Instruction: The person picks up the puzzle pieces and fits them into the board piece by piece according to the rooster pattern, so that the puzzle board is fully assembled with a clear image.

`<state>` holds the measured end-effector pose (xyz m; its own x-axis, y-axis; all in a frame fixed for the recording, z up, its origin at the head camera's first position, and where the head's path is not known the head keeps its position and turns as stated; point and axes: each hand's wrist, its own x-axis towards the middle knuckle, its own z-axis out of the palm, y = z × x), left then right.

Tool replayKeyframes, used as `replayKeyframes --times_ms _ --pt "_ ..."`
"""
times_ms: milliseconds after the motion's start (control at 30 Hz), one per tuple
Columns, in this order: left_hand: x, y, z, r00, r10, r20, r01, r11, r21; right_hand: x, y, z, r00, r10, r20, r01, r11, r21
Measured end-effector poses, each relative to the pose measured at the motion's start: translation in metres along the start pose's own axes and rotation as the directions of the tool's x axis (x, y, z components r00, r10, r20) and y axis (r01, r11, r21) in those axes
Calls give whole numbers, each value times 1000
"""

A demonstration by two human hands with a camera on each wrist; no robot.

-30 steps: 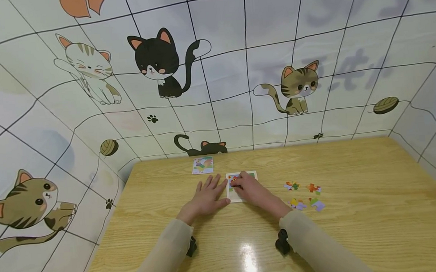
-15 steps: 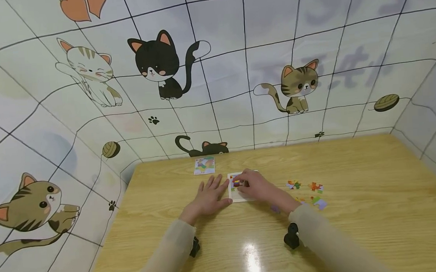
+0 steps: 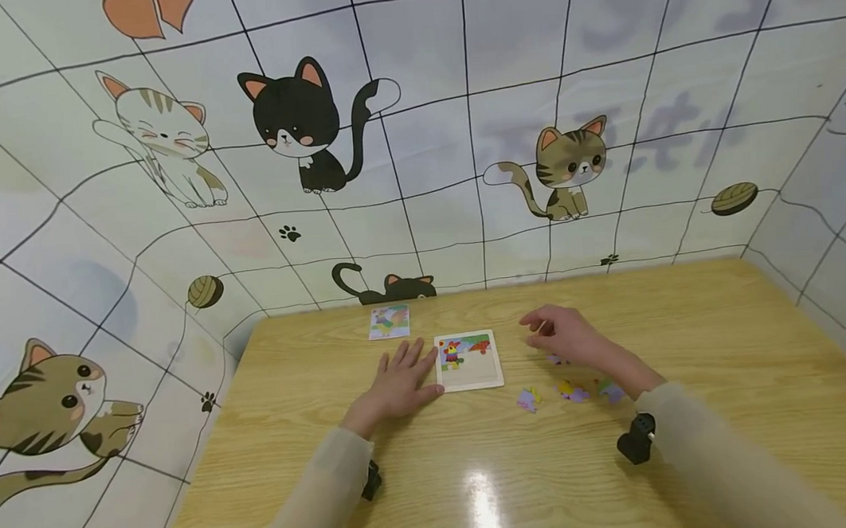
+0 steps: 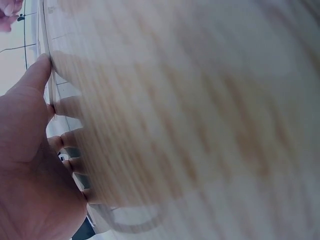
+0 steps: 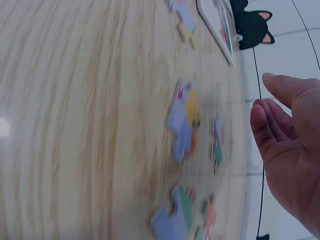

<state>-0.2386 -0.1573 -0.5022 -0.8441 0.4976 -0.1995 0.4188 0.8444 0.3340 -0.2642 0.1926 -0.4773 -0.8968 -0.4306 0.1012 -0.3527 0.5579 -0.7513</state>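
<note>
A square puzzle tray (image 3: 482, 376) with a pale frame lies mid-table, its upper part filled with a colourful bird picture and its lower part bare. Against its left edge rests my left hand (image 3: 399, 383), palm down with fingers spread. To the right, my right hand (image 3: 574, 340) hovers above the loose jigsaw pieces, fingers loosely bent and nothing between them. In the right wrist view, thumb and fingertips of that hand (image 5: 295, 135) stand apart. Below it lie a purple-and-yellow piece (image 3: 528, 400), a yellow-and-lilac piece (image 3: 573, 392) and a green-and-lilac piece (image 3: 609, 390); others are partly hidden.
A square picture card (image 3: 389, 322) lies near the back edge of the wooden table (image 3: 723, 376), behind my left hand. Fabric walls (image 3: 445, 135) printed with cats enclose the back and sides. A bright reflection shows near the front.
My right hand has left the tray and moved right, over the loose pieces. The bird section in the tray is now uncovered. My left hand stays at the tray's edge.
</note>
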Motion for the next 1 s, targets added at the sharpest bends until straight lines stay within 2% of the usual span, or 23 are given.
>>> replayKeyframes --times_ms 267,433,700,1000 --pt "-2 5 -4 1000 24 -12 -24 1000 -17 -20 27 -26 998 55 20 -53 996 -72" --pt "1 6 -7 999 32 -13 -32 999 -1 -29 46 -34 994 89 62 -85 994 -63" --pt "1 1 -5 1000 6 5 -6 1000 23 -32 55 -34 990 98 102 -96 995 -28" --pt "0 0 -3 1000 -3 13 3 1000 4 -33 61 -29 996 54 77 -53 998 -21"
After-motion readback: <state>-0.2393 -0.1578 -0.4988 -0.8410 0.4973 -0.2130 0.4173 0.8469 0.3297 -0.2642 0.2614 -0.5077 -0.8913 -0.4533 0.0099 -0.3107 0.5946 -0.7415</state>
